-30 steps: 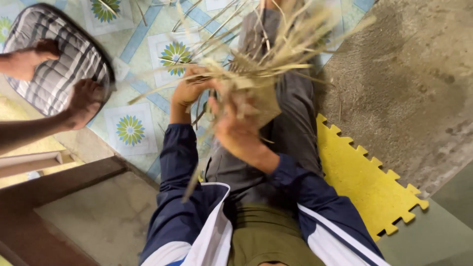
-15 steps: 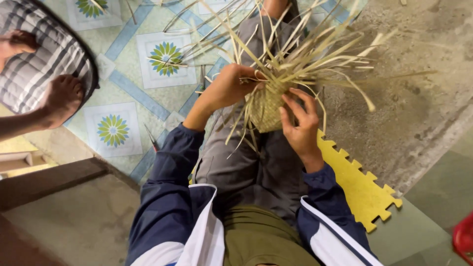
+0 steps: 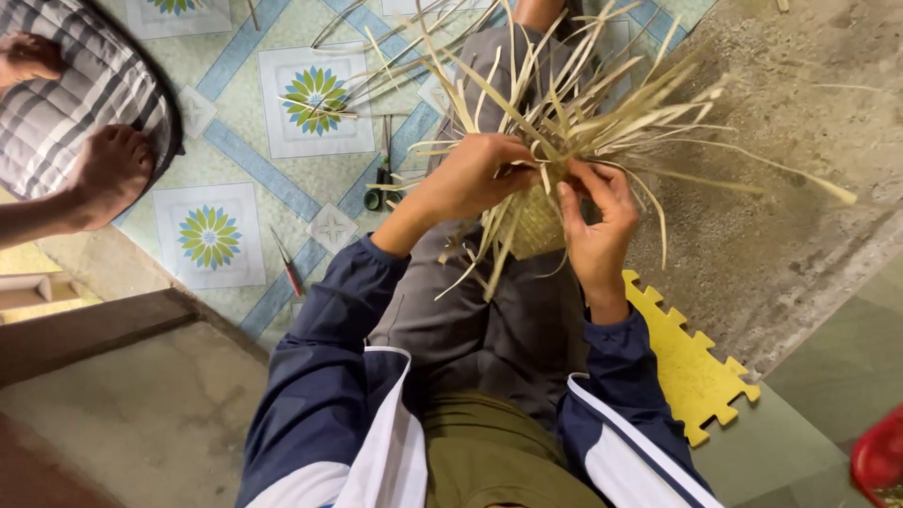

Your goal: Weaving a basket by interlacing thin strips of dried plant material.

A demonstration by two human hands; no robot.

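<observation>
Compared with half a second ago, the person's left hand (image 3: 470,179) now closes over the top edge of the small, half-woven basket of pale dried straw strips (image 3: 536,221), fingers curled around a bundle of loose strands, where before it sat higher and farther left. The right hand (image 3: 597,212) pinches a single strip at the rim between thumb and fingertips. The basket sits over the lap, above the grey trousers (image 3: 499,320), suggesting the weaving continues along its rim.
</observation>
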